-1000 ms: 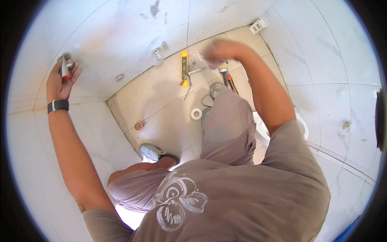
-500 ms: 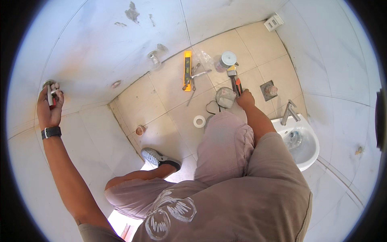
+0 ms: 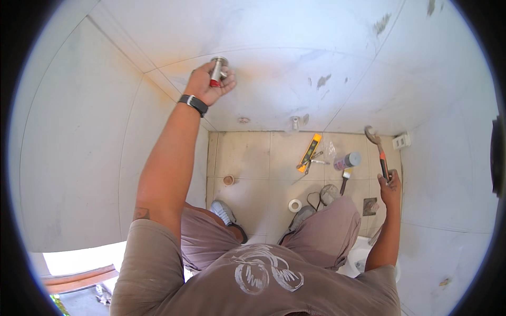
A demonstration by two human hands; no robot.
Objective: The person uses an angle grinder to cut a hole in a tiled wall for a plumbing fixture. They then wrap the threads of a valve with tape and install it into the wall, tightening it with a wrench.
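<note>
My left hand (image 3: pixel 211 87) is raised to the tiled wall, its fingers curled round a chrome valve (image 3: pixel 217 71) with a red end. A round metal flange shows at the valve's top, against the wall. Out to the right, my right hand (image 3: pixel 390 187) grips an adjustable wrench (image 3: pixel 383 158) by its orange and black handle. The wrench points up and away from me, its metal head nearest the far wall. Lower on that wall, another metal fitting (image 3: pixel 295 123) sticks out.
On the tiled floor (image 3: pixel 247 158) lie a yellow spirit level (image 3: pixel 310 152), several wrenches (image 3: pixel 312 161), a can (image 3: pixel 347 161), a paintbrush (image 3: pixel 346 180) and a white tape roll (image 3: pixel 294 205). A square floor opening (image 3: pixel 370 207) and a white basin (image 3: pixel 358 255) are on the right.
My right hand has lifted the wrench from beside the floor things, out to the right. My left hand remains at the valve. The view has turned left and tilted up.
</note>
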